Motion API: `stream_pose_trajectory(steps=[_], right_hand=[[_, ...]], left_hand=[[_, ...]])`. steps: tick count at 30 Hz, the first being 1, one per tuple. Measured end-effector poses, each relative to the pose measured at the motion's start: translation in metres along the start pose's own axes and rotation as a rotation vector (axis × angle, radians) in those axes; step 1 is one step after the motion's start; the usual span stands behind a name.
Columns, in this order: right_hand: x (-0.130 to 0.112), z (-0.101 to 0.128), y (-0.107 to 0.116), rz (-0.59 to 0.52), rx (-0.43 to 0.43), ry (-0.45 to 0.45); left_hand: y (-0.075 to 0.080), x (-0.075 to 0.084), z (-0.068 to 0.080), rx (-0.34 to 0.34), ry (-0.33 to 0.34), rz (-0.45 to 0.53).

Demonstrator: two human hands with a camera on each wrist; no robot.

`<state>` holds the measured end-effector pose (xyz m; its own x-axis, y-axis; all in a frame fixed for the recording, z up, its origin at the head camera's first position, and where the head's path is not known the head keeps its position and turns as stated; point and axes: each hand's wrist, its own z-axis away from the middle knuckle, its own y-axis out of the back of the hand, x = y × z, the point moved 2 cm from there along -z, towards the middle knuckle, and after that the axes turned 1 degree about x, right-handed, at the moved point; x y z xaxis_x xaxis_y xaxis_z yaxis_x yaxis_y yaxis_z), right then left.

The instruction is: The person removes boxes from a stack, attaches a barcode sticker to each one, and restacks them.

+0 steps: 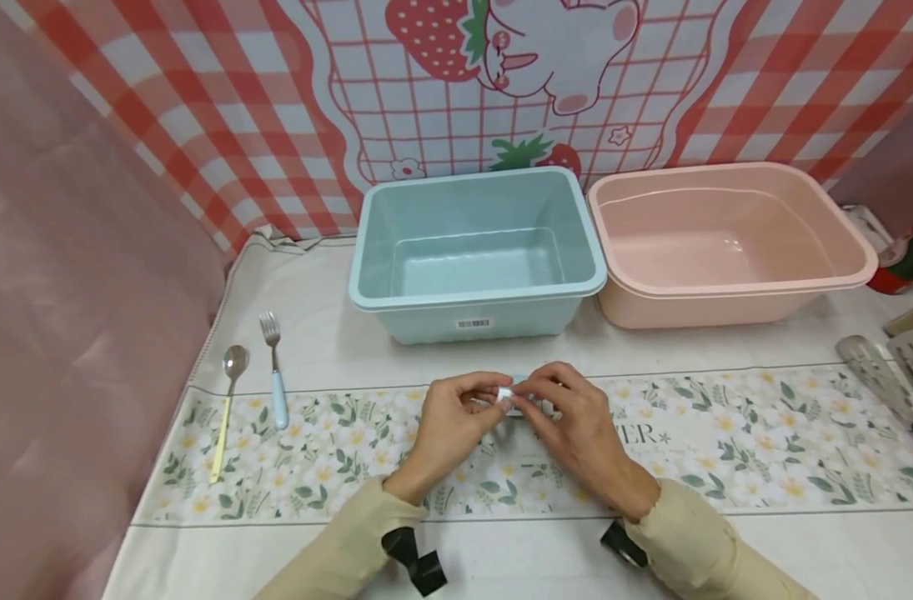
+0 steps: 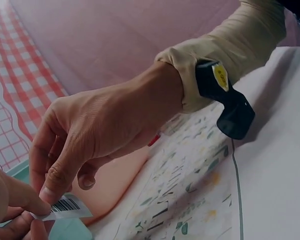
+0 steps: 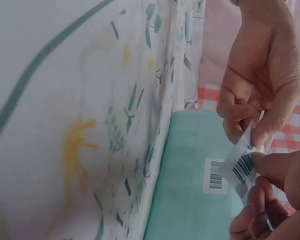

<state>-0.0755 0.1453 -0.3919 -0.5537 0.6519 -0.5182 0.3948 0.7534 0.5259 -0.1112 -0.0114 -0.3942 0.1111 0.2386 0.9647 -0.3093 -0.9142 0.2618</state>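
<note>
A barcode sticker (image 1: 504, 395) is pinched between left hand (image 1: 450, 425) and right hand (image 1: 576, 425), above the surface (image 1: 726, 433); blue bin (image 1: 477, 250) sits just behind.

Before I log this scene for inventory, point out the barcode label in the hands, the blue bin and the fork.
barcode label (image 3: 242, 164), right wrist view, on its printed bars.
blue bin (image 1: 477, 300), head view, on its front rim.
fork (image 1: 278, 392), head view, on its pale blue handle.

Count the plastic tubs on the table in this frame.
2: a blue tub at centre back and a pink tub touching its right side. Both look empty; none seems hidden.
</note>
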Motion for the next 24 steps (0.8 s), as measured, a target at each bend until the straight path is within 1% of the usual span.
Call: stream_pose_trajectory(steps=[5,12,19,24], right_hand=[[0.000,0.001,0.000,-0.038,0.011,0.024],[0.002,0.001,-0.001,-0.079,-0.013,0.027],[0.004,0.002,0.000,-0.120,-0.052,0.039],[0.004,0.002,0.000,-0.129,-0.100,0.041]], left_hand=[[0.000,-0.002,0.001,-0.013,0.032,0.026],[0.002,-0.008,0.003,-0.035,0.074,0.150],[0.004,-0.013,0.001,0.012,0.153,0.194],[0.007,-0.018,-0.001,0.020,0.177,0.206]])
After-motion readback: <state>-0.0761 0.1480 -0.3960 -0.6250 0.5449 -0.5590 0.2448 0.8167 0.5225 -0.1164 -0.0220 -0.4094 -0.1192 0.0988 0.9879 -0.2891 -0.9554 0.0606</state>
